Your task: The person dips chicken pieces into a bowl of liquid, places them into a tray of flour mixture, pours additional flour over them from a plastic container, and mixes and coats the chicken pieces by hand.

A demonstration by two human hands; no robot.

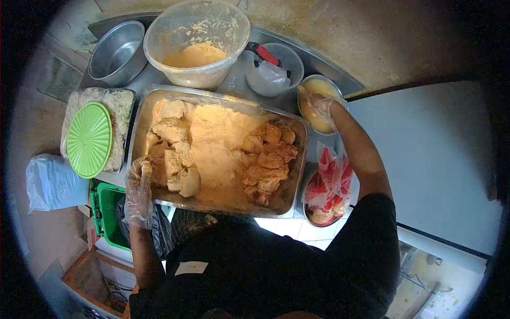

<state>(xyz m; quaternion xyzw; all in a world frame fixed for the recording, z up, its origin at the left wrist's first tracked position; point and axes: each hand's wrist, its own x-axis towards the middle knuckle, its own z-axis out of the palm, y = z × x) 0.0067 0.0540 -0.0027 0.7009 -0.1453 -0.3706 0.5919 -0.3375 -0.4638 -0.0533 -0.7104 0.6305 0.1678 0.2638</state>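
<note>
A large metal tray [220, 208] holds pale flour-coated pieces [172, 138] on its left, loose orange-tinted flour [215, 149] in the middle and darker seasoned pieces [270, 159] on its right. My left hand [139, 186], in a clear plastic glove, is at the tray's lower left corner; what its fingers hold, if anything, is hidden. My right hand [321, 105], also gloved, reaches into a bowl of yellowish liquid [319, 123] at the tray's upper right. Its fingers are too unclear to tell whether they grip something.
Behind the tray stand a big flour tub [194, 77], a metal pot [117, 53] and a clear container [276, 69]. A green lid [89, 140] lies on a crumb-filled tray at left. A bowl with red-and-clear plastic bags [328, 186] is at right; a green bin [110, 215] stands lower left.
</note>
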